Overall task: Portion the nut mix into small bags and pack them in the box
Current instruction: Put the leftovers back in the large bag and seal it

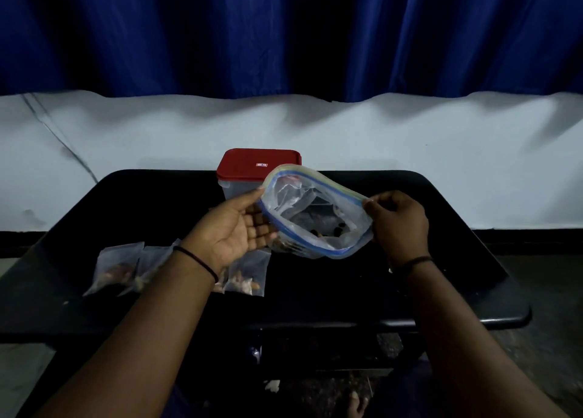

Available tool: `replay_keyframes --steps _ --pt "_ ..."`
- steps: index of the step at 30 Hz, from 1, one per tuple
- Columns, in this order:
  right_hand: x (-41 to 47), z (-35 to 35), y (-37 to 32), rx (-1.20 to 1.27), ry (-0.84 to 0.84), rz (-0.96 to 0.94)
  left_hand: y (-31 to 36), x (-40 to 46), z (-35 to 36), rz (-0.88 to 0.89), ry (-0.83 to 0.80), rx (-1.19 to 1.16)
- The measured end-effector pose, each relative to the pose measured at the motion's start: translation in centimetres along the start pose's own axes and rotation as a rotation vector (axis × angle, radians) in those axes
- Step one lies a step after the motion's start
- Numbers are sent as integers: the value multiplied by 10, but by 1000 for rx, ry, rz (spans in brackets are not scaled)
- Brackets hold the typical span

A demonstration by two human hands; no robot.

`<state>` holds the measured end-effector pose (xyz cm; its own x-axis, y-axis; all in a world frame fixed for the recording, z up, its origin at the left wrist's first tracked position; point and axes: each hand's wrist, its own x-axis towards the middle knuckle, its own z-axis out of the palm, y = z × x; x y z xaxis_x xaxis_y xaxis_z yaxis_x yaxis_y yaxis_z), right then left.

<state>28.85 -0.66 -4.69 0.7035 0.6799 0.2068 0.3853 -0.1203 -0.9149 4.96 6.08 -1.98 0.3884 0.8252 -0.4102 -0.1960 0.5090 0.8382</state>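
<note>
Large zip bag (pixel 315 211) held up above the middle of the black surface (pixel 441 285), mouth gaping wide toward the camera, blue and green zip strips forming an open loop. A few dark and tan nuts (pixel 331 231) lying at the bottom of the bag, seen through the opening.

Left hand (pixel 243 225) palm up under the left side of the bag, fingers fairly straight, thumb tip touching the rim at upper left; grip apart, supporting rather than closing round it. Right hand (pixel 399 222) pinching the right end of the rim between thumb and fingertips; grip clamped on the bag. Dark band round each wrist.

Clear box (pixel 232 190) with a red lid (pixel 258 163) standing at the far edge of the surface, just behind the bag, lid on.

Small bags (pixel 118 267) with nuts inside lying flat on the near left of the surface, partly under the left forearm; one more (pixel 249 274) just right of that forearm, below the large bag. Exact count hard to tell, since the arm covers part of the row.

Blue curtain (pixel 157 32) across the far background, pale wall (pixel 410 140) below it.
</note>
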Motion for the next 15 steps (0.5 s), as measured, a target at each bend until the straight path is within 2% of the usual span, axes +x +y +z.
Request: replay_keyframes --steps 3,6,10,12,15 --pt "-3 5 -7 144 -88 98 -1 -1 -1 0 -39 -51" --pt "-8 6 -17 301 -202 193 -2 -2 -2 59 -26 16" --pt "2 0 -27 483 -366 453 5 -5 3 150 -55 121" --pt "12 -7 -33 525 -456 540 13 -6 4 166 -51 141" --pt "22 -22 -40 499 -510 539 31 -8 4 207 4 193"
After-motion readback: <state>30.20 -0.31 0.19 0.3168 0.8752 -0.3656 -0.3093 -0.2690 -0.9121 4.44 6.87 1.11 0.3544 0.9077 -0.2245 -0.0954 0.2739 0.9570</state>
